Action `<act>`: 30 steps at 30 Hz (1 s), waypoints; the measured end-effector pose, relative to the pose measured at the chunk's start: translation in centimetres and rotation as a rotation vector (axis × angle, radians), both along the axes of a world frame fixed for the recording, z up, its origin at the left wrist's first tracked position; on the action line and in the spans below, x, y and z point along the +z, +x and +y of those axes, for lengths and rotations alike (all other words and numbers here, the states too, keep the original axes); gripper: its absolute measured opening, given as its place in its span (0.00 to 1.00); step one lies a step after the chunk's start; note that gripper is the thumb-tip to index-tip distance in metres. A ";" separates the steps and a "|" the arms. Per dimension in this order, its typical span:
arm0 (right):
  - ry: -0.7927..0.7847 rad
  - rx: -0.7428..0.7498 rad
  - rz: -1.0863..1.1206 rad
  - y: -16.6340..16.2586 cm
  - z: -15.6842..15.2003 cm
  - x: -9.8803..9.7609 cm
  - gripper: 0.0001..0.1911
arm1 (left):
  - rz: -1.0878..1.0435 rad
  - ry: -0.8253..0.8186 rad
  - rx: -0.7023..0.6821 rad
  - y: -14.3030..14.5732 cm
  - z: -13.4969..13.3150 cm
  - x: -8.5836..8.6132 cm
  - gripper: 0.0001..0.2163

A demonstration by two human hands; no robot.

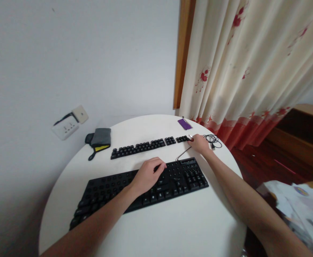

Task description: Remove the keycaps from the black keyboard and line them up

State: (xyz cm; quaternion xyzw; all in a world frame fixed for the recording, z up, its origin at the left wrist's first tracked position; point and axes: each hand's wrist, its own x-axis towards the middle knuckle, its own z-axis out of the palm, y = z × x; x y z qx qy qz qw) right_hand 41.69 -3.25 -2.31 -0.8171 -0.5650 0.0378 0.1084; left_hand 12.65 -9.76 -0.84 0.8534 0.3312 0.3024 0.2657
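Note:
A black keyboard (172,182) lies across the white round table, its upper rows without keycaps. My left hand (149,175) rests over the keyboard's middle, fingers curled and closed, their tips hidden. Behind the keyboard, loose black keycaps (137,148) stand in a long row split into groups. At the row's right end, my right hand (199,142) is closed, with a small shiny piece (190,137) at its fingertips that I cannot make out. It touches or nearly touches the last group of keycaps (182,139).
A coiled black cable (215,141) lies right of my right hand. Farther back is a purple flat item (185,124). A grey pouch (102,137) with yellow lining sits at the table's left. Papers (298,207) are piled at the right, and a curtain (242,71) hangs behind.

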 end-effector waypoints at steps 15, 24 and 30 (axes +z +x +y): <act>0.022 0.017 -0.017 0.0 0.2 -0.4 0.15 | 0.021 -0.002 -0.002 0.0 0.0 0.1 0.12; 0.038 0.020 -0.022 0.0 0.2 -0.7 0.16 | 0.015 -0.003 -0.005 0.0 -0.1 0.2 0.12; 0.022 0.018 -0.010 0.0 0.2 -0.7 0.16 | 0.021 -0.001 -0.003 0.0 0.0 0.2 0.12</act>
